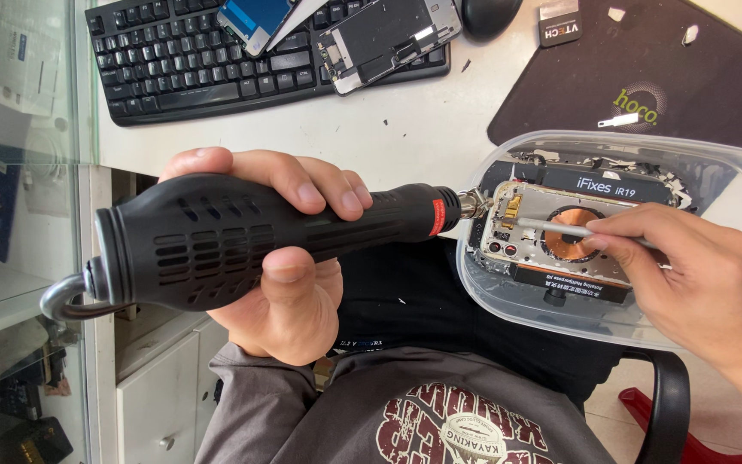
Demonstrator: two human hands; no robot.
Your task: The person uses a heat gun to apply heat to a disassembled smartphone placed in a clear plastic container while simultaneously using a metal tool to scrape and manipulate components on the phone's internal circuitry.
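My left hand (289, 288) is wrapped around a bulky black rotary tool (208, 241), thumb underneath and fingers over the top. Its metal tip (472, 204) touches the left edge of an opened phone back (543, 228) with a copper coil. The phone sits clamped in a black holder (599, 182) inside a clear plastic tub (620, 142). My right hand (697, 279) pinches a thin metal rod (551, 227) that lies across the coil.
A black keyboard (199, 60) lies at the top with a bare phone frame (388, 34) and a blue-screened phone (255, 21) on it. Right of it are a dark mouse (487, 13) and a dark mat (646, 82). A glass cabinet (19, 172) stands at the left.
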